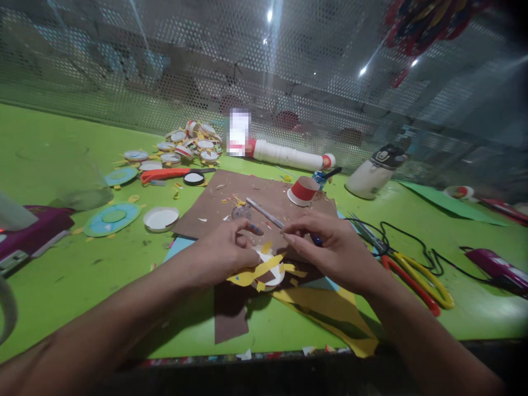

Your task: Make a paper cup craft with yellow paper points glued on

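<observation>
My left hand (pixel 225 250) is closed over a white paper disc (pixel 270 275) edged with yellow paper tabs. A yellow paper strip (pixel 264 269) lies across the disc, by my left thumb. There is a blue stain on the left index finger. My right hand (pixel 330 239) makes a pinch just above and right of the disc; what sits between its fingertips is too small to make out. A slim grey stick (pixel 264 213) reaches to those fingertips, and I cannot tell whether they grip it. Beneath lies a brown paper sheet (pixel 231 187) scattered with scraps.
A red-banded paper cup (pixel 304 191) stands on the brown sheet. Scissors (pixel 421 280) and a black cord (pixel 412 234) lie at the right. A white bottle (pixel 371 173), a white roll (pixel 289 155), finished paper discs (pixel 198 144) and an orange cutter (pixel 165 175) are farther back.
</observation>
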A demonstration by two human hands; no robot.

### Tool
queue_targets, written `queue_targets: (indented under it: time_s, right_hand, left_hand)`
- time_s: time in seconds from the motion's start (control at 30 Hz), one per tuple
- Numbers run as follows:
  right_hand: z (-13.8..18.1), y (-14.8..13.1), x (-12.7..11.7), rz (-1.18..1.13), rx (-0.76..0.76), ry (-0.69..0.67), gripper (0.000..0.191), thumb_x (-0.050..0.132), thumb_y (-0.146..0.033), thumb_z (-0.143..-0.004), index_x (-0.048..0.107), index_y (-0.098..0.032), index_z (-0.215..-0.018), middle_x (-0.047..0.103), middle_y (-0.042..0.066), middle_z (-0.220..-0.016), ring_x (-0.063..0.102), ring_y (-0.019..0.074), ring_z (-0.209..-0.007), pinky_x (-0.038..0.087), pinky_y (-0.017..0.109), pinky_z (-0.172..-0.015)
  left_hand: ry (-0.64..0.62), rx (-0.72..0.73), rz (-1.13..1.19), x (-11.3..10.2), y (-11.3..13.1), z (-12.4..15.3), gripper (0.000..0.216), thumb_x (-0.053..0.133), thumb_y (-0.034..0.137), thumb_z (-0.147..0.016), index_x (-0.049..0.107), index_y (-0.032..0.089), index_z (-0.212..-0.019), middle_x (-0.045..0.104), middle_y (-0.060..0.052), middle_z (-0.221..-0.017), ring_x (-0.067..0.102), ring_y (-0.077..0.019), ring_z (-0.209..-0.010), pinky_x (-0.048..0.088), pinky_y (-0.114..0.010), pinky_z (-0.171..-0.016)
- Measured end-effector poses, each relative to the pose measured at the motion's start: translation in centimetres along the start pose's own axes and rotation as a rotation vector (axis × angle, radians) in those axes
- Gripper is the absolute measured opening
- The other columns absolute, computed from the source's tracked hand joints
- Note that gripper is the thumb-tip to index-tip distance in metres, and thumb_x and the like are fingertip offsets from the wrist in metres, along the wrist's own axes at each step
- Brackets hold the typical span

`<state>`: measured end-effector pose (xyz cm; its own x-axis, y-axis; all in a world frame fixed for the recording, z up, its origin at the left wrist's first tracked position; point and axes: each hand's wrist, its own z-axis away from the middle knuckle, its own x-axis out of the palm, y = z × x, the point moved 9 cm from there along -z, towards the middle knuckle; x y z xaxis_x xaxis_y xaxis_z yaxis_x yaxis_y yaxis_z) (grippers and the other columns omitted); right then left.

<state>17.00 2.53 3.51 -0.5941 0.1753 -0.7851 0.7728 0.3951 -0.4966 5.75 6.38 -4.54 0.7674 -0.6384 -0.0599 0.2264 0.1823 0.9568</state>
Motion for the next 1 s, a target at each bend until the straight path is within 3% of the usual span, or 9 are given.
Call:
queue_targets:
  time_s: [0.1,0.23,0.43,0.63,0.87,1.0]
  right_hand:
    - [0.3,0.5,-0.3,-0.047,0.053,0.01,0.01,0.057,-0.015,-0.082,0.066,-0.015,-0.079,0.063,0.003,-0.077,0.057,0.0149,-0.07,0.044,0.028,-0.064]
    - [0.8,-0.8,0.2,-0.162,-0.064,-0.052,0.013,0.054,-0.014,-0.085,0.067,-0.017,-0.089,0.065,0.006,-0.089,0.06,0.0175,-0.085,0.046,0.03,-0.075]
    - [1.3,-1.3,1.2,-0.191,-0.126,-0.176,0.025,0.048,-0.012,-0.09,0.066,-0.019,-0.106,0.058,0.009,-0.11,0.054,0.0186,-0.106,0.043,0.034,-0.089]
    - [1.6,-1.0,2.1,-0.164,-0.119,-0.264,0.028,0.04,-0.024,-0.096,0.066,-0.022,-0.106,0.054,0.008,-0.119,0.048,0.0195,-0.116,0.038,0.037,-0.097]
    - [1.7,-0.8,2.2,-0.243,-0.111,-0.245,0.03,0.042,-0.031,-0.095,0.065,-0.023,-0.112,0.056,0.009,-0.12,0.05,0.0205,-0.114,0.04,0.039,-0.095]
    - [1.3,0.0,1.5,-0.282,-0.019,-0.122,0.024,0.049,-0.028,-0.091,0.067,-0.019,-0.106,0.063,0.009,-0.11,0.056,0.0207,-0.107,0.044,0.036,-0.091]
  left_hand:
    - [0.007,-0.03,0.004,-0.1,-0.1,0.0,0.028,0.065,0.017,-0.06,0.055,0.015,-0.086,0.056,0.003,-0.06,0.048,-0.0103,-0.05,0.033,-0.023,-0.05]
    - [0.007,-0.061,-0.024,-0.3,-0.3,0.0,0.02,0.067,0.021,-0.061,0.058,0.014,-0.078,0.055,0.003,-0.057,0.048,-0.01,-0.05,0.034,-0.023,-0.05]
    - [-0.043,-0.082,0.041,-0.2,-1.1,-0.2,0.018,0.066,0.021,-0.062,0.061,0.014,-0.077,0.062,-0.001,-0.067,0.056,-0.0131,-0.058,0.04,-0.025,-0.055]
    - [-0.076,-0.056,0.005,0.1,-0.8,0.0,0.012,0.064,0.023,-0.066,0.062,0.013,-0.074,0.061,0.0,-0.063,0.052,-0.0105,-0.053,0.036,-0.022,-0.052]
    - [-0.078,-0.052,0.021,0.1,-1.1,-0.2,0.01,0.063,0.021,-0.065,0.062,0.015,-0.073,0.061,0.0,-0.063,0.053,-0.0117,-0.055,0.036,-0.023,-0.054]
    - [-0.019,-0.042,-0.039,-0.3,-0.8,-0.1,0.009,0.063,0.022,-0.066,0.06,0.015,-0.069,0.058,0.002,-0.06,0.049,-0.0105,-0.054,0.035,-0.022,-0.053]
